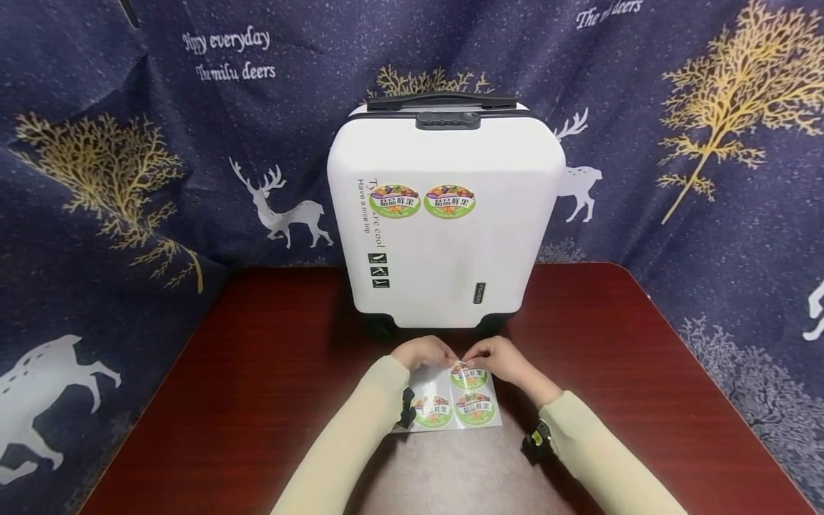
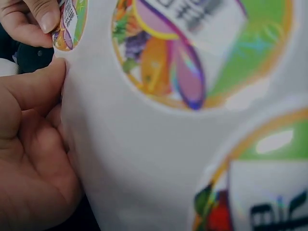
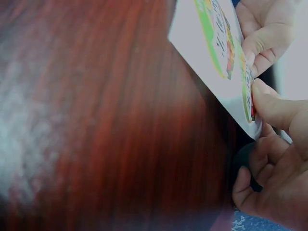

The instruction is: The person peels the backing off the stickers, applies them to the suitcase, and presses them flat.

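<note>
A person's two forearms wear long, plain sleeves in pale cream, the left sleeve (image 1: 354, 436) and right sleeve (image 1: 601, 447) alike, of smooth, matte-looking fabric with simple cuffs. The left grip (image 1: 426, 352) and right grip (image 1: 505, 360) are bare hands; the right thumbnail looks short and rounded. A small, dark, blocky left wrist camera (image 1: 407, 408) sits by one cuff; its counterpart, the black right wrist camera (image 1: 537, 440), bears a small yellow patch.
</note>
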The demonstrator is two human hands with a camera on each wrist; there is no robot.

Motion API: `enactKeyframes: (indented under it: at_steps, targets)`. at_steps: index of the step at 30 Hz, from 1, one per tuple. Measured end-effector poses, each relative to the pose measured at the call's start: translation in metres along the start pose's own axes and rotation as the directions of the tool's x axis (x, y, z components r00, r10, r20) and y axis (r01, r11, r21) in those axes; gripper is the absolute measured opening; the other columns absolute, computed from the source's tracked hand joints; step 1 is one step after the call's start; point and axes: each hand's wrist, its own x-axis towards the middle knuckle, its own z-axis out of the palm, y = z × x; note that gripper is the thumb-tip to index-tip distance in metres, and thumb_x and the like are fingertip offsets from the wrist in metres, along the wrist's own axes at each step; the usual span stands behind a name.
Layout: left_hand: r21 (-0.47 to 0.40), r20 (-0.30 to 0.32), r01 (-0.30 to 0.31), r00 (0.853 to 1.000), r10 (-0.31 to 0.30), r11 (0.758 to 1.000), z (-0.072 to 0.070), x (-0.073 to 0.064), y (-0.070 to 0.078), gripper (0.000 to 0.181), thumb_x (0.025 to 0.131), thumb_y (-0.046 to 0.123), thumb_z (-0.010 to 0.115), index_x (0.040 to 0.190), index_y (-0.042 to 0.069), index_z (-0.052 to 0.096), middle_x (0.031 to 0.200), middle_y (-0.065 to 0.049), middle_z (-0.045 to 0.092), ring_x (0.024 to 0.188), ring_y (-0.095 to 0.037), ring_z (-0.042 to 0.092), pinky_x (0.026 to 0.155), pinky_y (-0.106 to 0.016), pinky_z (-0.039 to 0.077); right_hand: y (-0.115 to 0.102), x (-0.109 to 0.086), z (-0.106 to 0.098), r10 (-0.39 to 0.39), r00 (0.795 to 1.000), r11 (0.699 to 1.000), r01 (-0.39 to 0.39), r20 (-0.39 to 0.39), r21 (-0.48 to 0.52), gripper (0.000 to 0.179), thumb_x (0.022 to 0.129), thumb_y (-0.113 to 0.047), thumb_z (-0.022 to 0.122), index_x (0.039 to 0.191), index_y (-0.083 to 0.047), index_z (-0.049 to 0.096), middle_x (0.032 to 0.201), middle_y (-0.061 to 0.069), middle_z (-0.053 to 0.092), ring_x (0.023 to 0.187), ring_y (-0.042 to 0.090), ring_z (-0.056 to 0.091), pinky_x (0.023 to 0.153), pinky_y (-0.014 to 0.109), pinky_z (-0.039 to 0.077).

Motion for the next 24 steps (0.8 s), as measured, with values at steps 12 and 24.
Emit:
enactKeyframes:
  at_steps: [12,24]
  targets:
    - [-0.074,-0.009,0.029,1.000,-0.030,0.997,0.0004,0.0034,0.0009,0.025,0.095,0.011,0.067,0.116,0.003,0.076,0.127,-0.014,0.072,0.115,-0.026,0.061,0.112,-0.045,0.045,-0.0019,-0.0016,0.0007,0.015,0.998,0.999,-0.017,-0.059,-0.036,0.011,0.091,-0.005,0.072,0.097,-0.001,0.081,0.098,0.014,0.080,0.084,0.010,0.066,0.069,0.018,0.051]
    - [-0.085,0.000,0.042,0.999,-0.042,0.996,-0.0008,0.0031,0.0017,0.024,0.095,0.012,0.068,0.117,0.005,0.077,0.129,-0.014,0.071,0.109,-0.023,0.060,0.105,-0.039,0.047,-0.0004,-0.0008,-0.0007,0.009,0.998,0.997,-0.013,-0.061,-0.070,0.008,0.091,-0.005,0.073,0.093,-0.001,0.080,0.093,0.013,0.079,0.083,0.012,0.066,0.069,0.019,0.051]
